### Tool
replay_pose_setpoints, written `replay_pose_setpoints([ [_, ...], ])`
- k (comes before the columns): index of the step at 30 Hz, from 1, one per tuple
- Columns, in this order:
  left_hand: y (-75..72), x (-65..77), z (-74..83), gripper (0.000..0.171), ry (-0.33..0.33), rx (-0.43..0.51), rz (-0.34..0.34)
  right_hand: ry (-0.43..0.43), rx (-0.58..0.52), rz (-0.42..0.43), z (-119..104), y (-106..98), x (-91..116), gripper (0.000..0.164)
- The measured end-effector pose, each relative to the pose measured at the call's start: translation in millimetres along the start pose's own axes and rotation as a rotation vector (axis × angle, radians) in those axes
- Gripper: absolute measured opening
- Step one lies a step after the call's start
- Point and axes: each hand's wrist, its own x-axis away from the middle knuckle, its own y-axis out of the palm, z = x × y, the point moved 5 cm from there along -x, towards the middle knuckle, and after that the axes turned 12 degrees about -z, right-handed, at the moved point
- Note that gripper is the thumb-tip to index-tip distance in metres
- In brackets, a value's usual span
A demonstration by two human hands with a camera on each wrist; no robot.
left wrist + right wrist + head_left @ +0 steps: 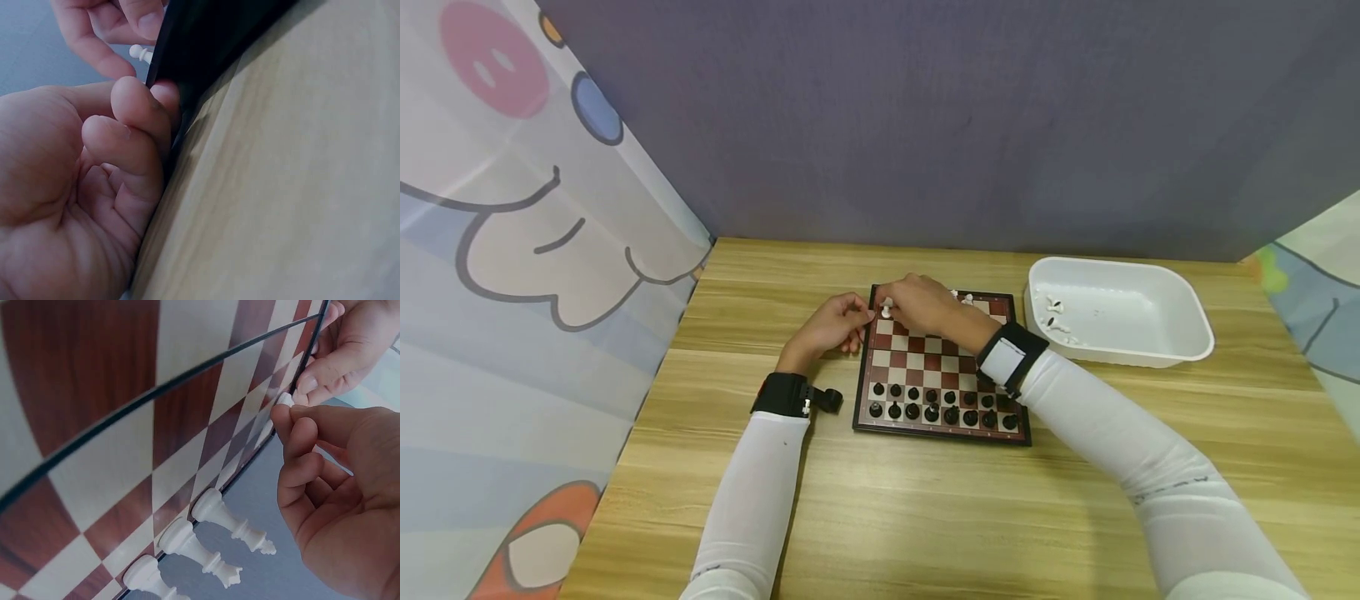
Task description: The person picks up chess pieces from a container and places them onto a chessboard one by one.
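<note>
A chessboard (917, 361) with red-brown and cream squares lies on the table. At its far left corner my right hand (925, 302) pinches a small white pawn (887, 310) between thumb and finger. The pawn's round head (136, 51) shows past the board's dark rim in the left wrist view. My left hand (831, 325) grips the board's left edge, thumb and curled fingertips right at the rim. Along the far row, tall white chess pieces (197, 550) stand in the right wrist view, partly covered by my right arm in the head view.
Two rows of black chess pieces (931, 412) stand along the board's near side. Right of the board, a white plastic tray (1197, 335) holds several white pieces (1056, 307) at its left end. A grey panel (962, 125) rises behind the table (880, 517).
</note>
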Motion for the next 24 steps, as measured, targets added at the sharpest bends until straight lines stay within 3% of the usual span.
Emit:
replay_pose_setpoints([
  [16, 0.0, -1.7, -2.5, 0.016, -0.011, -0.014, 0.002, 0.056, -0.059, 0.053, 0, -19, 46, 0.024],
  [24, 1.2, -1.1, -1.0, 0.016, -0.011, -0.015, -0.001, 0.056, -0.051, 0.178, 16, -27, 88, 0.006],
])
